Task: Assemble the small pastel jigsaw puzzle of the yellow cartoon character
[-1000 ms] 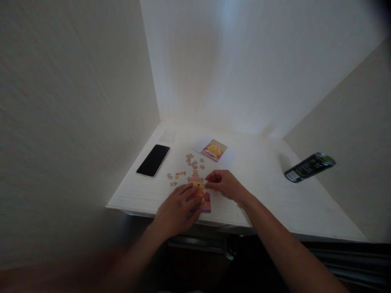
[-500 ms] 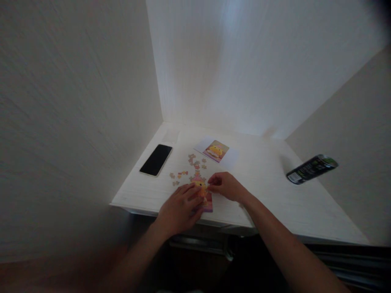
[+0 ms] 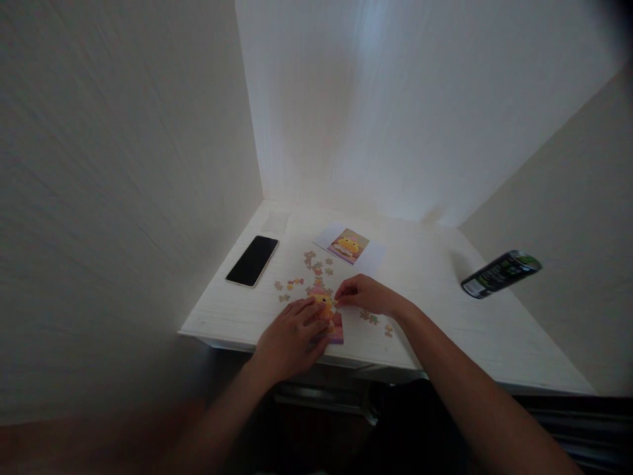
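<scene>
Fingertips of the right hand (image 3: 364, 295) are drawn together at the upper right edge of the partly assembled jigsaw puzzle (image 3: 327, 316); whether a piece is pinched between them cannot be told at this size. The left hand (image 3: 291, 335) lies flat with fingers spread and loosely extended, pressing on the left part of the puzzle and covering much of it. The puzzle shows a yellow figure on a pink ground and rests near the front edge of the white table (image 3: 445, 330).

Loose puzzle pieces (image 3: 316, 267) are scattered just beyond the puzzle, with a smaller group (image 3: 285, 287) to its left. A few more pieces (image 3: 376, 321) lie beside the right wrist.

A reference picture (image 3: 348, 245) of the same yellow figure lies on a white sheet behind the loose pieces. A black smartphone (image 3: 252, 260) lies face up at the left of the table, well apart from the hands. A dark drink can (image 3: 500, 273) stands at the right edge, against the wall.
</scene>
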Available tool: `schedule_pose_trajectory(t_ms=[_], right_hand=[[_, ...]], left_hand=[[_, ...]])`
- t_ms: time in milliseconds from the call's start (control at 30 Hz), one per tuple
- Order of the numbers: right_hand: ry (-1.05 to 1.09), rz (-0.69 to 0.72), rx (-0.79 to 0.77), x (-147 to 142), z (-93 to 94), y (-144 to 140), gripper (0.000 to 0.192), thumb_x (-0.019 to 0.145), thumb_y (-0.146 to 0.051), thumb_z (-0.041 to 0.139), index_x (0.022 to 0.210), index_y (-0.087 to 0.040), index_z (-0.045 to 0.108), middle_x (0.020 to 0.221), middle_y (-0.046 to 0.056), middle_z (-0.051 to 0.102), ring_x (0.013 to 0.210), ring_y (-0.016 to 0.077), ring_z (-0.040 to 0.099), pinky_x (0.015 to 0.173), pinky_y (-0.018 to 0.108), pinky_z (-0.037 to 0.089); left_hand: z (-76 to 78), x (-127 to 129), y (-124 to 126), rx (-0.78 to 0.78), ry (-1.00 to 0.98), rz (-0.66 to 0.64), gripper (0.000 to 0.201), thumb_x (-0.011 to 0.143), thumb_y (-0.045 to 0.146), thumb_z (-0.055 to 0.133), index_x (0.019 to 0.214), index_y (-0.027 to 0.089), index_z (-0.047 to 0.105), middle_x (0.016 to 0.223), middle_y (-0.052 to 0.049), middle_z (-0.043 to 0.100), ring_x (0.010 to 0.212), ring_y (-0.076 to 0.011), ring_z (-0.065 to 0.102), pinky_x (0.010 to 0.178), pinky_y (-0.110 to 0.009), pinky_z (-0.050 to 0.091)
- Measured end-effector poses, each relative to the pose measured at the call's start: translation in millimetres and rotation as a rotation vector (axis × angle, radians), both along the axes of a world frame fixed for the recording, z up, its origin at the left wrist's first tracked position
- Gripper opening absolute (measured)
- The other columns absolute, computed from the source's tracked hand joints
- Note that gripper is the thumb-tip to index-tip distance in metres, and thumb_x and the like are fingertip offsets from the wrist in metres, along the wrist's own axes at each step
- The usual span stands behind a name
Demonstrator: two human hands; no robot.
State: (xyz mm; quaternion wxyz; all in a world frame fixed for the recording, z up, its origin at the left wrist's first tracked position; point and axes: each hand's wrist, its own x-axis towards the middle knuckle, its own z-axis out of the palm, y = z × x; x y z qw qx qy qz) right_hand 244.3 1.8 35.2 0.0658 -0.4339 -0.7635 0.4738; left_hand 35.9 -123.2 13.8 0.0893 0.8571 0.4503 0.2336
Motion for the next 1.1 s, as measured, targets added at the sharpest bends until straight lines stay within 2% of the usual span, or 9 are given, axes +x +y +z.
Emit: schedule_pose_trajectory(t_ms=[233,333,633,800,933,1000,1100], right_hand=[[-0.142,0.016,0.190,-9,-2.5,3,0.014,0.077,-0.020,0.066,0.088,-0.016,0.074,0.078,0.005,0.073,0.068,0.0145,0.062,0.063,0.025,0.044],[-0.169,0.014,0.223,-9,-3.2,4,0.016,0.076,-0.018,0.066,0.089,-0.015,0.073,0.081,0.005,0.073,0.070,0.0147,0.062,0.065,0.025,0.045],[-0.073,0.121,0.062,-3,4.6,2,0.015,0.077,-0.018,0.062,0.088,-0.013,0.071,0.079,0.006,0.072,0.068,0.0151,0.062,0.064,0.026,0.046],[-0.113,0.121,0.127,-4,4.2,2,0.014,0.076,-0.018,0.063,0.087,-0.013,0.071,0.077,0.006,0.071,0.067,0.0152,0.060,0.063,0.026,0.045],[-0.018,0.091,0.132,-6,5.1,5,0.014,0.079,-0.022,0.061,0.088,-0.015,0.070,0.081,0.005,0.071,0.072,0.0155,0.060,0.067,0.027,0.045],[0.071,0.045,0.103,-11,5.7,2,0.014,0.080,-0.023,0.061,0.088,-0.016,0.070,0.080,0.004,0.069,0.072,0.0147,0.058,0.068,0.027,0.044],[0.255,-0.087,0.008,-28,4.8,-10,0.013,0.080,-0.025,0.062,0.087,-0.016,0.067,0.077,0.002,0.066,0.066,0.0122,0.055,0.063,0.026,0.042]], left_hand=[[-0.4,0,-1,-0.009,0.000,0.005,0.024,0.091,0.030,0.056,0.113,0.024,0.065,0.138,-0.008,0.054,0.133,-0.0277,0.043,0.110,-0.049,0.039],[-1.1,0,-1,-0.006,-0.003,0.007,0.025,0.091,0.030,0.056,0.114,0.024,0.065,0.136,-0.008,0.055,0.132,-0.0273,0.044,0.110,-0.048,0.038],[-1.7,0,-1,0.022,-0.019,0.007,0.022,0.091,0.029,0.056,0.110,0.024,0.066,0.132,-0.008,0.058,0.129,-0.0274,0.047,0.108,-0.048,0.041],[-2.9,1,-1,0.008,-0.044,-0.001,0.022,0.090,0.028,0.058,0.110,0.024,0.065,0.134,-0.008,0.057,0.131,-0.0274,0.046,0.110,-0.048,0.039],[-6.2,-4,0,0.002,-0.223,0.070,0.036,0.086,0.031,0.065,0.121,0.025,0.059,0.137,-0.008,0.055,0.129,-0.0259,0.049,0.108,-0.045,0.043],[-8.4,-9,3,-0.003,-0.383,0.177,0.036,0.086,0.032,0.066,0.120,0.023,0.059,0.129,-0.009,0.060,0.121,-0.0243,0.056,0.104,-0.043,0.047],[-11.6,-16,10,-0.066,-0.699,0.368,0.028,0.084,0.033,0.068,0.108,0.020,0.063,0.108,-0.007,0.069,0.097,-0.0206,0.068,0.089,-0.038,0.055]])
